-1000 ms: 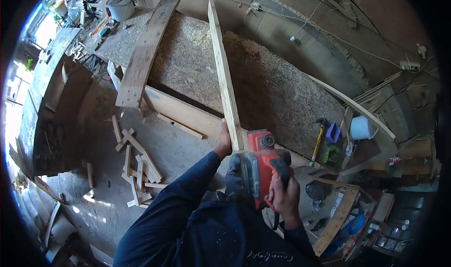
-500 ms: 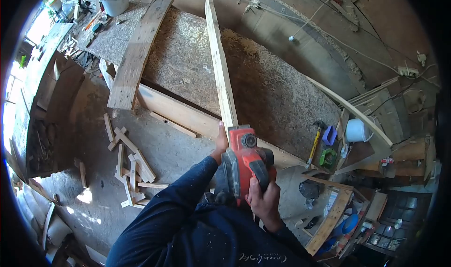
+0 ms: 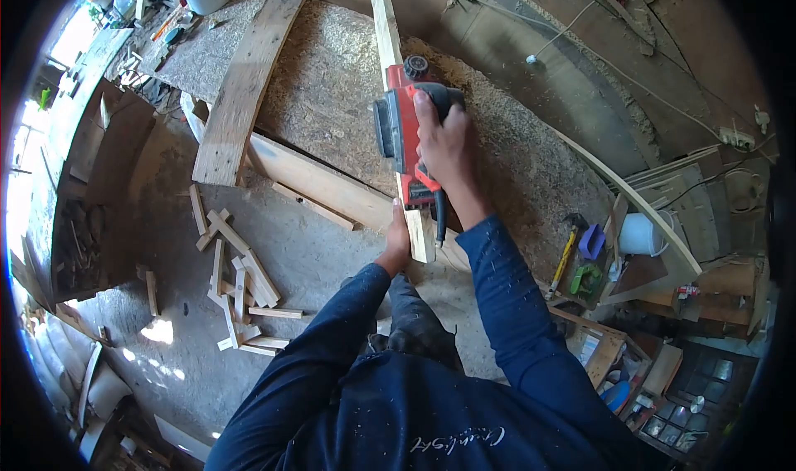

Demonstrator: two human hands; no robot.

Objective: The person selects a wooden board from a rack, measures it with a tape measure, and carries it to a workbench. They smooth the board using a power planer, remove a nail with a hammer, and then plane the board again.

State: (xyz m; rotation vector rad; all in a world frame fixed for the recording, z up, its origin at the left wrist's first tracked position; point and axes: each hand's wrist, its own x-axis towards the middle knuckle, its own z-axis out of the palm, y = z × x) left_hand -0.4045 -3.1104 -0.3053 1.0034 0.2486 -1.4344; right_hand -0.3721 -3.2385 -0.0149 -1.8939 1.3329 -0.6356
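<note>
A red and black power planer [image 3: 408, 131] sits on top of a long narrow wooden board [image 3: 386, 27], part-way along it. My right hand [image 3: 444, 143] is wrapped round the planer's black handle, its thumb on top. Near the board's close end [image 3: 420, 237], my left hand [image 3: 397, 240] holds the board's left side, fingers partly hidden. The board lies across a large workbench [image 3: 319, 98] strewn with shavings. A black cord hangs from the planer's rear.
A wide plank [image 3: 249, 81] crosses the bench at the left. Wood offcuts [image 3: 240, 276] lie on the floor. At the right are a hammer [image 3: 565, 259], a purple holder [image 3: 591, 242], a white bucket [image 3: 642, 235] and a long thin strip [image 3: 638, 201].
The planer and my right hand have moved forward along the board, away from my body, uncovering its near end. My left hand stays at the board's side.
</note>
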